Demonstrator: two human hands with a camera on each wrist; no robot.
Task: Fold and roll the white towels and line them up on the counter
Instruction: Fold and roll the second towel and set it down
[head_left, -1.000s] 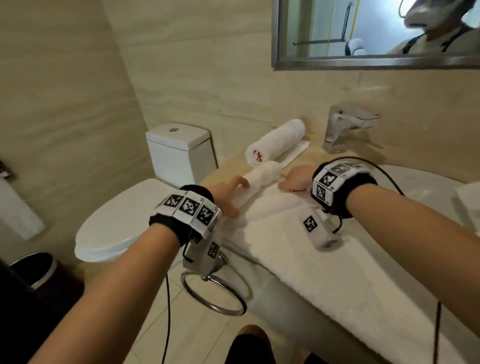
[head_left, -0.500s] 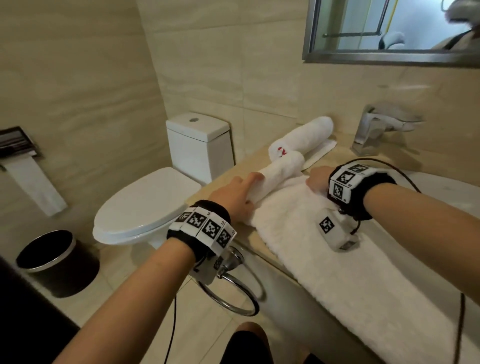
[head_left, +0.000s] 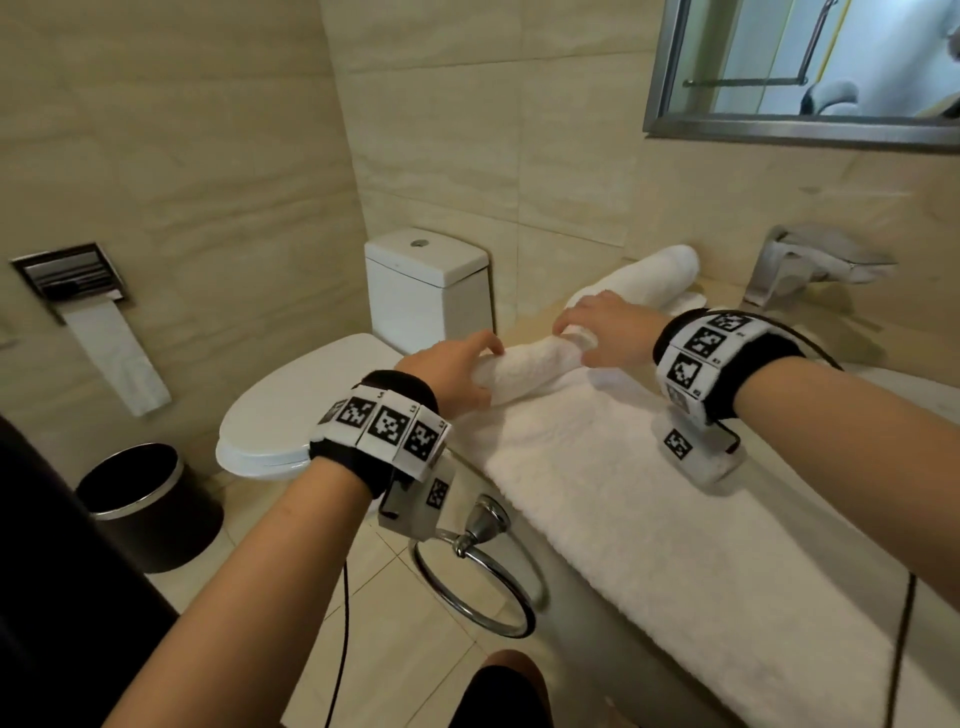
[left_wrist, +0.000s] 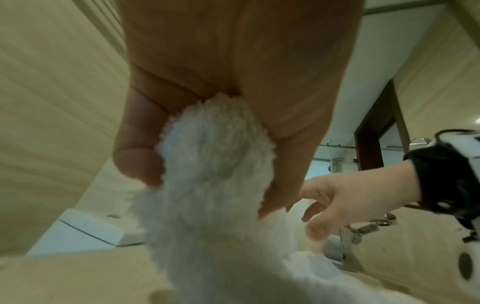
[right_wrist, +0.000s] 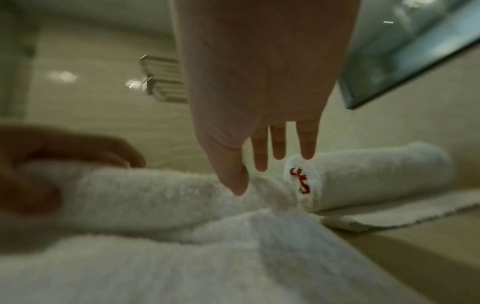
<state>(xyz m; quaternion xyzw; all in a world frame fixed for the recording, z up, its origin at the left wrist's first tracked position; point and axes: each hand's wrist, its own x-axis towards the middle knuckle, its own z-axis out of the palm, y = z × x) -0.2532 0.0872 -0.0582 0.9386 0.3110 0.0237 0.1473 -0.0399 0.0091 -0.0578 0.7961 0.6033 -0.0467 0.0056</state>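
White towel (head_left: 597, 467): thick terry, lying lengthwise along the counter (head_left: 530, 325) edge, far end already turned into a narrow roll (head_left: 524, 366); the long unrolled part runs toward the camera.

Left hand (head_left: 452, 371): fingers and thumb curled round the roll's left end; the left wrist view shows the pile bulging out between thumb and palm, so a firm wrap.

Right hand (head_left: 605, 332): over the roll's right end. In the right wrist view the fingers (right_wrist: 261, 156) hang nearly straight, tips at or just above the cloth, not wrapped round it. Contact there cannot be told for sure.

1 finished roll (head_left: 644, 278), red embroidery on its end, sits just behind, on a flat cloth near the faucet (head_left: 810, 260).

Handling, as judged: soft, light, springy; no stiffness of its own, so the roll will loosen or cone if 1 end leads. Pile grips skin well, little slip. Best hold is at both ends of the roll, palms over the top, pressure even. The near edge sits at the counter lip; the unrolled length could slide off toward the towel ring (head_left: 478, 587).
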